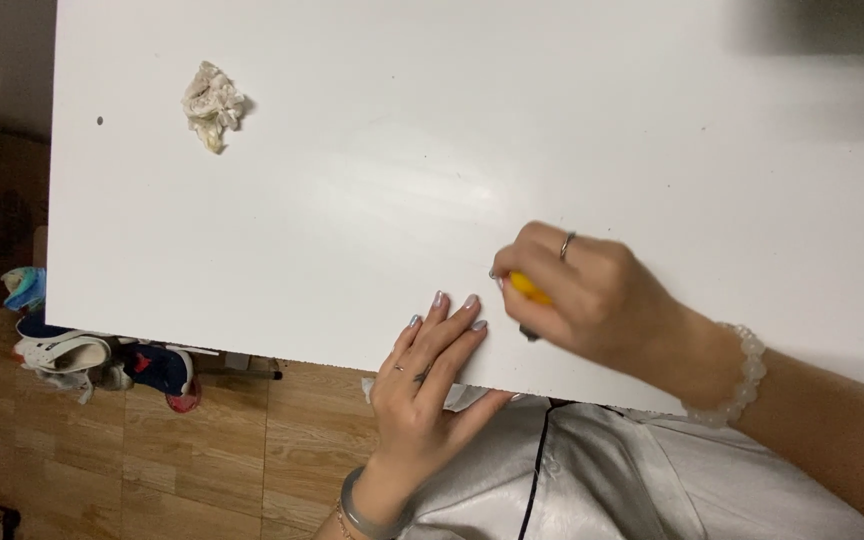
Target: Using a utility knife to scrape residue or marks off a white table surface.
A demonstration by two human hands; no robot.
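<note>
Head view: right hand (587,295) clenched around small yellow pen-like object (529,288), tip pressed on white table (372,190). Left hand (427,375) flat, released, at table edge. Crumpled tissue (214,105) far off. Risk: glossy surface, tip may skid.

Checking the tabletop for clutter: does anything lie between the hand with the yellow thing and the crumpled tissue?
Nothing visible does. The right hand grips a yellow thing near the table's front edge; only bare white surface separates it from the crumpled tissue.
</note>
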